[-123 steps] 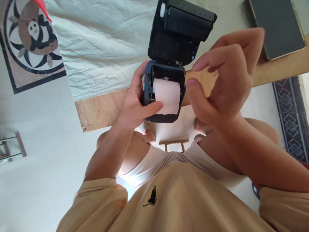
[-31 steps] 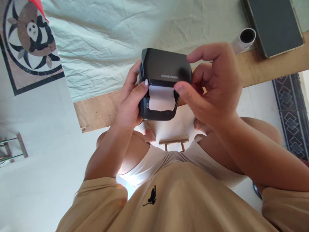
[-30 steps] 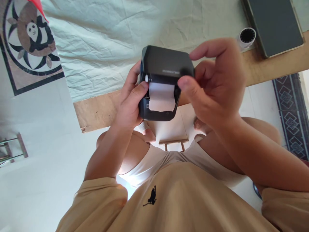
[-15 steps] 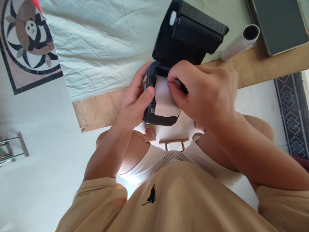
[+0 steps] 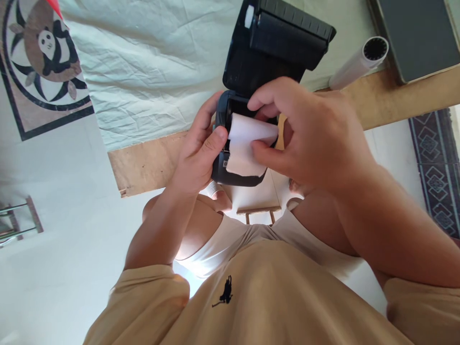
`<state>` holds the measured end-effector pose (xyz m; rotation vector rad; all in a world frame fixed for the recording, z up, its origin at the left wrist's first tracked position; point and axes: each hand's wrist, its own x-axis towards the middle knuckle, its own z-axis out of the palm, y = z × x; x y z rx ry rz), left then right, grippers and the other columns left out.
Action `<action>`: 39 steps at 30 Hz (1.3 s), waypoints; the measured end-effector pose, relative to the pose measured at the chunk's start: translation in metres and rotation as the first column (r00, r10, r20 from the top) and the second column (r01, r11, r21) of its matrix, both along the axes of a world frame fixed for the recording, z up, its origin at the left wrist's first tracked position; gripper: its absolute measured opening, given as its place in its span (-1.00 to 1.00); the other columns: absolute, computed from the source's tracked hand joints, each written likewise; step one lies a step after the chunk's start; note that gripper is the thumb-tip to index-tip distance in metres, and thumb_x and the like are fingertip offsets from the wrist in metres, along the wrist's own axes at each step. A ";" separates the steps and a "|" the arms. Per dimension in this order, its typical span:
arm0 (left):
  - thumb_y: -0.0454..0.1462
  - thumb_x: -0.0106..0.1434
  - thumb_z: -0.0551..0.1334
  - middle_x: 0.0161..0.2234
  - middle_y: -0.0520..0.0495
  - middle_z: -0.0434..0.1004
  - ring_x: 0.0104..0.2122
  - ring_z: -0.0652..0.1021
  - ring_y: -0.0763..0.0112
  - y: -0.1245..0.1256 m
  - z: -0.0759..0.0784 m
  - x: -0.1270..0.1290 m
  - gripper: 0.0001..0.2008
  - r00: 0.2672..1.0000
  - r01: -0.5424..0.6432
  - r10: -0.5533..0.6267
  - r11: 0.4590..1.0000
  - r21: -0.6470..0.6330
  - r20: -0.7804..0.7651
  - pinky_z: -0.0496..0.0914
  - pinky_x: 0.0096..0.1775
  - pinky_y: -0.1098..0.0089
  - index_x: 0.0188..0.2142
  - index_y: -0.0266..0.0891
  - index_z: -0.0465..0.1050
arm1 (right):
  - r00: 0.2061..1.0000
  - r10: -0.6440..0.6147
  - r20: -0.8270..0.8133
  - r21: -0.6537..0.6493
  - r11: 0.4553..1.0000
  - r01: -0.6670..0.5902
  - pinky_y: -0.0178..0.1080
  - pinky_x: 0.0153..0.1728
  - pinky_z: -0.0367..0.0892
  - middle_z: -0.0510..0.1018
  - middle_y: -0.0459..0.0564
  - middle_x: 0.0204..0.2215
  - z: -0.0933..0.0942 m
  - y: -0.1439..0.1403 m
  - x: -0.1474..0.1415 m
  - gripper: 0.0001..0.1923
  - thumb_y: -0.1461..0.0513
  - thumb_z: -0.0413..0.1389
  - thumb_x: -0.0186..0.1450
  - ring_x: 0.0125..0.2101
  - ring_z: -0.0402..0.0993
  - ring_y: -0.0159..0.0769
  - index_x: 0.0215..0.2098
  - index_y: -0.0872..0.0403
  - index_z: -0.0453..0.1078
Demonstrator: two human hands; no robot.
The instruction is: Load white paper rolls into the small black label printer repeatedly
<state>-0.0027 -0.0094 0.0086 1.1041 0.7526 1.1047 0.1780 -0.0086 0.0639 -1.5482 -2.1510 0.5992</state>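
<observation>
Looks like a room in a home: pale glossy floor (image 5: 72, 268), round panda design (image 5: 46, 45) beyond the left edge of a wooden bench (image 5: 151, 165) draped in pale green cloth (image 5: 143, 72), diamond-patterned border (image 5: 436, 167) past its near edge, right.

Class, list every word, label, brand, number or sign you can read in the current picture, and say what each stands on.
No word, brand or number can be read.
Printer: a small square mark on its body, too small to read.
White cylinder: fine marks on its dark end, too small to read.
Paper: no print visible.
Shirt: a black figure emblem, no letters.
</observation>
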 end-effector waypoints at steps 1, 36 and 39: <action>-0.08 0.30 0.20 -0.03 -0.07 0.44 -0.01 0.49 0.23 0.000 0.000 0.000 -0.63 1.000 -0.004 0.004 1.000 -0.002 0.001 0.44 -0.05 0.32 0.05 -0.11 0.38 | 0.997 0.018 -0.082 -0.009 1.000 -0.019 -0.29 -0.50 0.13 0.51 -0.15 -0.31 0.004 -0.003 0.002 -0.63 0.12 0.16 0.10 -0.56 0.23 -0.51 -0.11 -0.07 0.33; -0.03 0.22 0.31 -0.32 0.06 0.50 -0.39 0.34 0.56 0.035 -0.033 -0.034 -0.62 0.733 -0.446 0.652 0.674 0.589 -0.192 0.28 -0.25 0.43 -0.13 -0.27 0.53 | 0.648 -0.221 -0.728 -0.372 0.923 -0.103 -0.39 -0.36 0.37 0.41 -0.08 -0.36 -0.042 -0.024 0.027 -0.78 0.26 -0.09 0.23 -0.33 0.38 -0.49 -0.17 0.07 0.28; 0.09 0.20 0.27 -0.21 0.03 0.47 -0.45 0.31 0.58 0.040 -0.039 -0.033 -0.54 0.718 -0.465 0.697 0.483 0.742 -0.004 0.19 -0.41 0.38 -0.11 -0.21 0.50 | 0.796 0.044 -0.603 -0.060 0.993 -0.100 -0.32 0.00 0.41 0.45 -0.10 -0.12 -0.038 -0.028 0.025 -0.66 0.34 -0.08 0.27 -0.08 0.40 -0.50 0.00 0.05 0.24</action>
